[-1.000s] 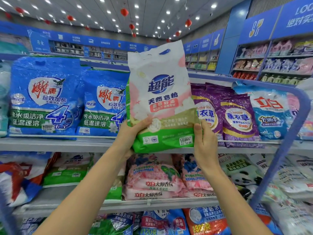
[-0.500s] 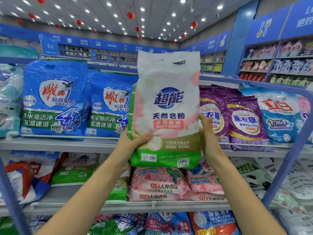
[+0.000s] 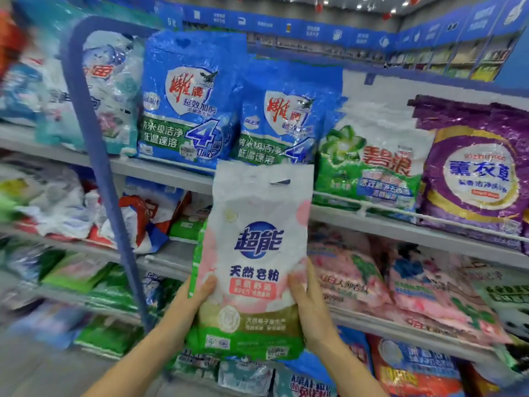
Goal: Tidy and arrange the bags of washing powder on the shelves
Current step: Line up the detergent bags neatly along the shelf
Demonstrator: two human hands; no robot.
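Task item: the held bag, white and pink with a green base, is upright in the air before the shelves, print towards the camera.
Its place: its top overlaps the front lip of the upper shelf; it rests on no shelf.
Left side: the left hand grips the lower left edge, thumb on the front, fingers hidden behind.
Right side: the right hand grips the lower right edge the same way.
Hands: apart, with the bag clamped between them.
Above: two blue bags stand side by side on the upper shelf.
Further right: a green-and-white bag, then a purple bag, both behind a rail.
Below right: pink bags lie flat on the middle shelf.
Left: a blue post crosses the shelves; the bags beyond it are blurred.
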